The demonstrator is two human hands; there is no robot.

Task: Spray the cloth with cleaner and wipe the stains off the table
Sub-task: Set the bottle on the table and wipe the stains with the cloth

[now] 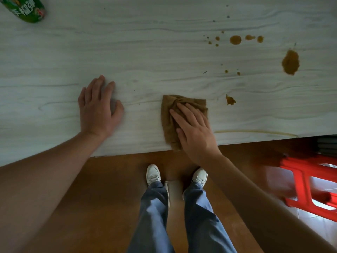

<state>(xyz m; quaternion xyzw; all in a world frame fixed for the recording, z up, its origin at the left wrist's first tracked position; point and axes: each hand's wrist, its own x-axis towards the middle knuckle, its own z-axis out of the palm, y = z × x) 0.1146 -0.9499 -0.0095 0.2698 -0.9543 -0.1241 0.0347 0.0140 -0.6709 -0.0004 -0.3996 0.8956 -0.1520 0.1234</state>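
A crumpled brown cloth [169,115] lies on the pale wood-grain table [145,52] near its front edge. My right hand [194,130] presses flat on the cloth with straight fingers. My left hand [99,108] rests flat on the bare table to the left, holding nothing. Brown stains mark the table to the right: a small blot [230,100] just beyond the cloth, a large patch [290,62] farther right, a round spot [235,40] with several droplets around it, and a thin streak [255,132] along the front edge. A green bottle [27,9] sits at the far left corner.
The table's front edge runs across the middle of the view, with brown floor below it. My legs and white shoes [153,173] stand at that edge. A red plastic stool [310,181] sits at the right, partly under the table.
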